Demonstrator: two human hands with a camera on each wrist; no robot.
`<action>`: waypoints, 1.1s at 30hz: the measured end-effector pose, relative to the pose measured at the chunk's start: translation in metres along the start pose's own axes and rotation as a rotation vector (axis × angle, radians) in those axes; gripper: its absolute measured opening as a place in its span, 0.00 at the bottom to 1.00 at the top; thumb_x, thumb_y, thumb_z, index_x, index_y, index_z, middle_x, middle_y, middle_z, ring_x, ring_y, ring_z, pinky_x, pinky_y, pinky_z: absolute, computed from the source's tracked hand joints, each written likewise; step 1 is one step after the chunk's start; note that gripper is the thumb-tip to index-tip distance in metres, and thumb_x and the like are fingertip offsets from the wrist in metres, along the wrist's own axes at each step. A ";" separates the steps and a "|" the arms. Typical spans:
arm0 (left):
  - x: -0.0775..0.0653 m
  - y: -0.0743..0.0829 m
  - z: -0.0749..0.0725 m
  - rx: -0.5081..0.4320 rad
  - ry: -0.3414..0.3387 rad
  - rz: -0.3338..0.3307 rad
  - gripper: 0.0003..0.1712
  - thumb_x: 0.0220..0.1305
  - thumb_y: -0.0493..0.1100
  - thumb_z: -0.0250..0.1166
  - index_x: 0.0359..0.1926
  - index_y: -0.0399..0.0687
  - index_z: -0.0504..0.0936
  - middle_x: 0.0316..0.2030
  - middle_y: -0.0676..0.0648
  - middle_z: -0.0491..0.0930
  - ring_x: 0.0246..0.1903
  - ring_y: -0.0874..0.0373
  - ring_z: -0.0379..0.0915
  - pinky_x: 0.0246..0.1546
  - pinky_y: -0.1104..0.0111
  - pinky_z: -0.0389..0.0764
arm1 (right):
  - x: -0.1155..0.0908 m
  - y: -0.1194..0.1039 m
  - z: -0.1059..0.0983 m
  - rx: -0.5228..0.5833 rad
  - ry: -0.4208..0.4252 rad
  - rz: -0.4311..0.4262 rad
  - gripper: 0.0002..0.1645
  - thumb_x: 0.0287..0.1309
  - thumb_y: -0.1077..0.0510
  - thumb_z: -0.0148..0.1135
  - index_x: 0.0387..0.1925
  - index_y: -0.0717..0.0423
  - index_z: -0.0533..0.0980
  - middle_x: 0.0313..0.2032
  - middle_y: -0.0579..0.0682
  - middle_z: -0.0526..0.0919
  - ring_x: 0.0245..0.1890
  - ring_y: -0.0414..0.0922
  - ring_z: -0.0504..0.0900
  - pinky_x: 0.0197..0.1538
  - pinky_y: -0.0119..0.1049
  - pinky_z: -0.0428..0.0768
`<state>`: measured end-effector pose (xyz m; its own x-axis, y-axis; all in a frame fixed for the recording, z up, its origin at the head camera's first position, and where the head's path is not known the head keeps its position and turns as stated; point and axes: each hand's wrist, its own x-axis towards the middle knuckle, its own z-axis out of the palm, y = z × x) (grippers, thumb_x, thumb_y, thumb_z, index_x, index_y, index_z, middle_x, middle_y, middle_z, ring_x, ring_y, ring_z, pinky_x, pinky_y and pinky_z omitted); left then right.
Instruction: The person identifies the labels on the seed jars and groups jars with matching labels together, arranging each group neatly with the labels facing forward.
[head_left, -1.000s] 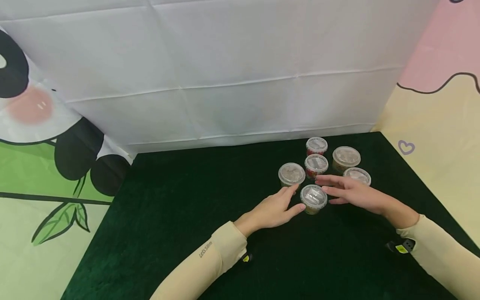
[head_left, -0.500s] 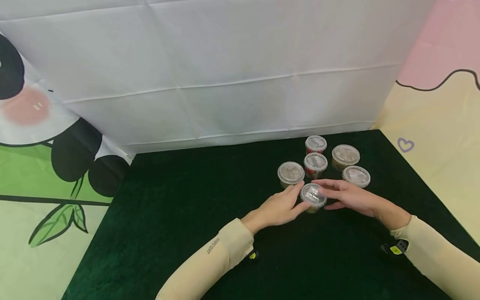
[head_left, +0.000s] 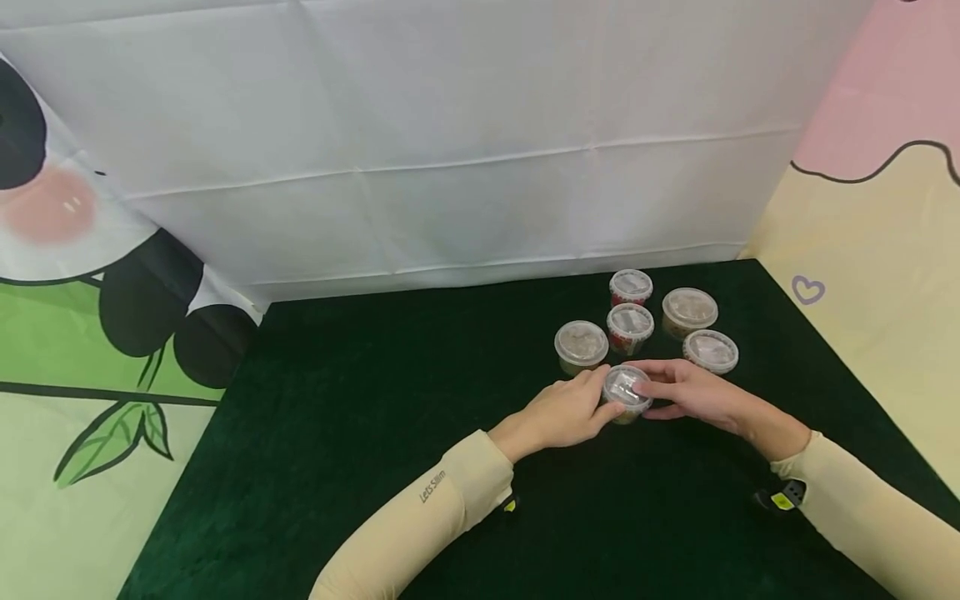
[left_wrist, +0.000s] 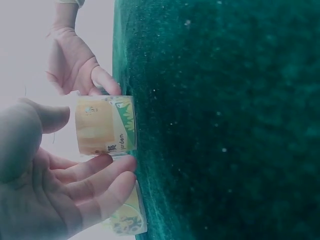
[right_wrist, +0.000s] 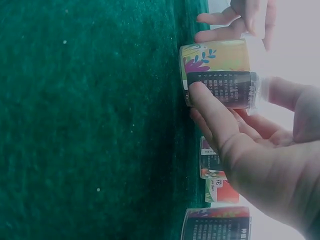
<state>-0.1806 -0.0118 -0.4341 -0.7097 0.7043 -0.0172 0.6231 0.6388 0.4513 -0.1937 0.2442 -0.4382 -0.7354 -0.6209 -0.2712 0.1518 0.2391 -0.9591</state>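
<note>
Both hands are at one lidded plastic cup [head_left: 624,385], the nearest of the group in the head view. My left hand [head_left: 564,414] spans its left side, thumb in front and fingers behind. From the other side my right hand [head_left: 693,393] holds it, with the thumb over the lid's edge. In the left wrist view the cup's [left_wrist: 95,127] yellow and green label shows, with the left fingers [left_wrist: 102,187] against its side. A dark panel of small print appears on the cup [right_wrist: 220,75] in the right wrist view. It stands upright on the green cloth.
Behind it stand several other lidded cups: a wide one [head_left: 581,342] at left, two red-labelled ones, a front one [head_left: 630,322] and a rear one [head_left: 631,285], plus a wide cup [head_left: 689,308] and another cup [head_left: 711,350] at right. A white cloth wall [head_left: 465,217] rises behind the table.
Both hands have closed in on the front cup: the left slid right along its side, and the right moved left until its thumb reached the lid. The cups stay in place.
</note>
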 end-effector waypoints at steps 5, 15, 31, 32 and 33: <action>0.002 0.000 -0.002 -0.021 -0.016 -0.016 0.35 0.79 0.59 0.50 0.75 0.43 0.59 0.58 0.43 0.75 0.41 0.62 0.76 0.37 0.77 0.78 | -0.002 -0.002 0.001 0.008 0.009 0.008 0.37 0.79 0.54 0.50 0.78 0.67 0.49 0.65 0.67 0.70 0.63 0.56 0.75 0.61 0.53 0.76; 0.003 -0.002 -0.001 -0.021 -0.024 -0.022 0.34 0.79 0.59 0.50 0.74 0.45 0.60 0.57 0.45 0.76 0.46 0.62 0.77 0.43 0.73 0.80 | -0.002 0.001 0.006 0.029 0.034 0.011 0.39 0.79 0.54 0.50 0.78 0.67 0.48 0.66 0.68 0.67 0.64 0.56 0.73 0.60 0.52 0.77; 0.004 -0.008 0.005 -0.088 0.028 -0.015 0.38 0.77 0.65 0.48 0.77 0.50 0.58 0.63 0.46 0.72 0.54 0.61 0.75 0.54 0.67 0.79 | -0.004 -0.004 0.009 0.014 0.068 0.011 0.38 0.78 0.52 0.51 0.77 0.67 0.51 0.68 0.67 0.66 0.67 0.60 0.68 0.60 0.52 0.78; 0.004 -0.008 0.006 -0.092 0.025 -0.014 0.38 0.77 0.65 0.48 0.77 0.50 0.57 0.63 0.46 0.72 0.54 0.61 0.75 0.54 0.67 0.79 | -0.004 -0.004 0.010 0.008 0.065 0.011 0.38 0.78 0.52 0.51 0.77 0.67 0.51 0.68 0.67 0.66 0.67 0.60 0.68 0.61 0.53 0.77; 0.003 -0.008 0.007 -0.094 0.023 -0.011 0.38 0.77 0.64 0.48 0.77 0.49 0.57 0.63 0.46 0.72 0.54 0.61 0.75 0.54 0.67 0.79 | -0.005 -0.005 0.010 0.000 0.063 0.009 0.39 0.78 0.52 0.51 0.77 0.68 0.51 0.68 0.67 0.66 0.67 0.60 0.69 0.61 0.53 0.77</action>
<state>-0.1856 -0.0124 -0.4437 -0.7241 0.6897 -0.0029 0.5825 0.6137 0.5330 -0.1840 0.2383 -0.4331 -0.7740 -0.5708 -0.2741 0.1586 0.2444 -0.9566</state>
